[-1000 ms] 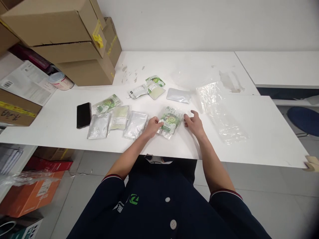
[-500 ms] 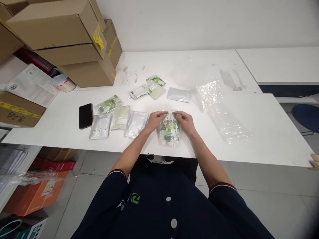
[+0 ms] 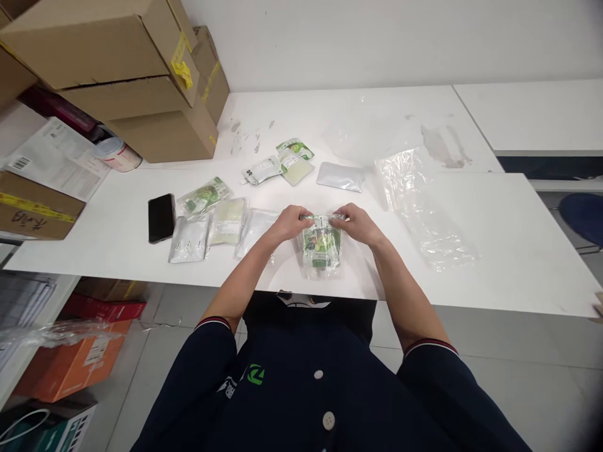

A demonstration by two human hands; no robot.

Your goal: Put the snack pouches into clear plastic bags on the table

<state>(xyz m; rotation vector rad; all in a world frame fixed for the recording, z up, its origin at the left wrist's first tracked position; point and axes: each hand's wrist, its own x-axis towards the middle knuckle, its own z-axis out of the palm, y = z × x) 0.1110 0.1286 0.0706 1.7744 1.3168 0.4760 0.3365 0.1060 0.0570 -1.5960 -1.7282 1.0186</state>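
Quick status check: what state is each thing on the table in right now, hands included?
Left hand: pinching the green pouch's top edge.
Right hand: pinching the same edge.
Green pouch: in a clear bag, upright toward the person, on the table.
Phone: screen dark, flat.
Silver pouch: flat, untouched.
Clear bags: crumpled, loose.
Boxes: stacked, shut.

Both hands [image 3: 325,223] forward — fingers pinched.

White worktop [image 3: 494,251] w/ green and silver pouches [image 3: 226,221], black phone [image 3: 161,217], clear plastic bag [image 3: 424,207], cardboard boxes [image 3: 141,81] at left.
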